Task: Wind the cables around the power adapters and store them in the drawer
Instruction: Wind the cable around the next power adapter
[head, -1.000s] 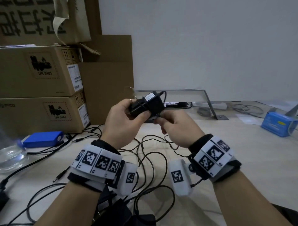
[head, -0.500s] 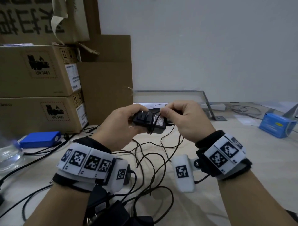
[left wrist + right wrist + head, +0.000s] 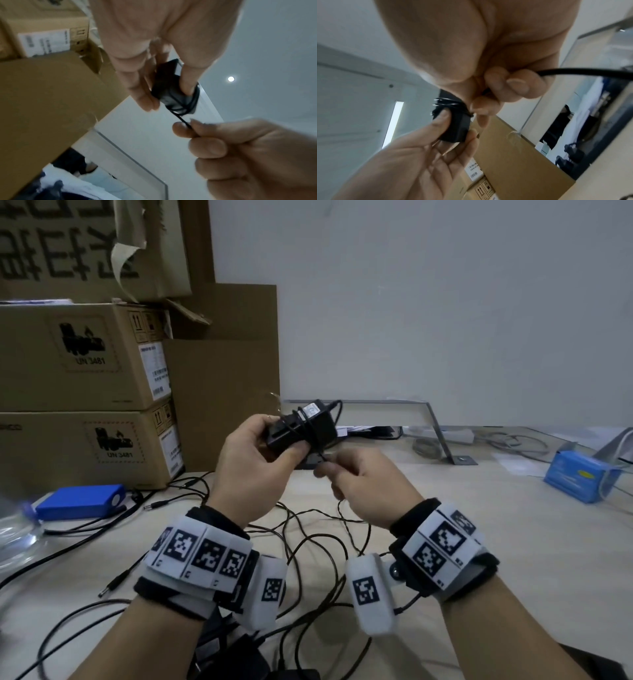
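A black power adapter (image 3: 305,428) with a white label is held up over the table by my left hand (image 3: 253,463), thumb on one side and fingers on the other. Several turns of its thin black cable (image 3: 310,422) lie round its body. Just below and right of it, my right hand (image 3: 346,477) pinches the cable between thumb and forefinger. The left wrist view shows the adapter (image 3: 173,94) and the taut cable (image 3: 182,120) running to the right hand. More loose cable (image 3: 329,542) hangs to the table. No drawer is in view.
Stacked cardboard boxes (image 3: 85,392) stand at the left. A blue box (image 3: 80,501) and a clear bottle (image 3: 17,529) lie on the table's left. Other black cables (image 3: 68,546) and adapters (image 3: 239,655) lie near the front edge. A blue device (image 3: 579,477) sits far right.
The adapter has turned over in my left hand, label now up. My right hand has come from above the adapter to below it, carrying the cable round.
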